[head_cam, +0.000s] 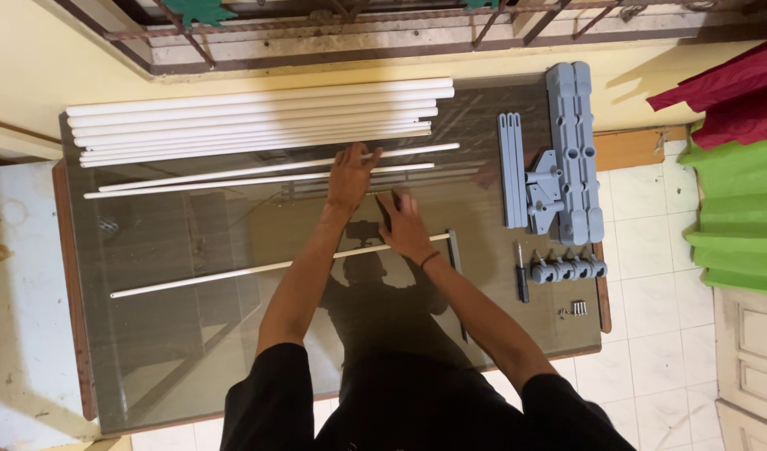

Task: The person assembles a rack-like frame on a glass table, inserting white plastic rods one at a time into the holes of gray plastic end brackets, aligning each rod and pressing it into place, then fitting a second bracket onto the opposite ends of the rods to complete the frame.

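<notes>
Glass table [191, 334]; left hand [350, 179] fingers spread flat on thin rods [258, 179]; right hand [404, 227] curled over rod [233, 271]

Glass-topped table [149, 334] carries white rods [258, 121], grey plastic parts [559, 159], screwdriver [522, 274].

Glossy reflective glass tabletop [191, 334], matt white rods [258, 113], perhaps plastic, smooth grey plastic brackets [571, 150]

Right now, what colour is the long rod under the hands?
White; the thin rod lies on the glass table, clearest in the head view.
</notes>
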